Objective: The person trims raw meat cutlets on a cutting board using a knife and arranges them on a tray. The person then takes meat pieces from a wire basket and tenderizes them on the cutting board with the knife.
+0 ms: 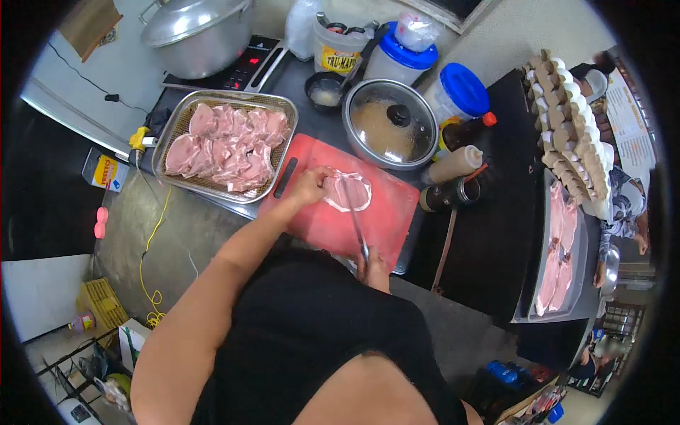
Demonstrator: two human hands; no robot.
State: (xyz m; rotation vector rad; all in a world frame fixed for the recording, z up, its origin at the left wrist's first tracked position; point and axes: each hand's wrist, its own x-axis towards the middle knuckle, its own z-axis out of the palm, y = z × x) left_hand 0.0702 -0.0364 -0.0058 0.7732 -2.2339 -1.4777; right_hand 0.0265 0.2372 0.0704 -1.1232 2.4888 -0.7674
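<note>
A slice of raw pork (pixel 347 193) with a pale fat rim lies flat on the red cutting board (pixel 388 212). My left hand (pixel 310 187) grips the slice at its left edge, fingers curled together. In my right hand (pixel 376 270), near the board's front edge, is the handle of a knife (pixel 359 230). Its blade points away from me and lies over the slice; I cannot tell how deep it cuts, if at all. Left of the board, a metal tray with a wire basket (pixel 285 106) holds several raw pork slices (pixel 225 147).
Behind the board stand a glass-lidded pan (pixel 352 142), a small black bowl (pixel 316 101) and blue-lidded tubs (pixel 464 91). Bottles (pixel 457 163) line its right side. A large pot (pixel 200 44) sits on an induction cooker (pixel 248 67). Far right are egg trays (pixel 567 127), another meat tray (pixel 528 312) and a person's arm (pixel 602 258).
</note>
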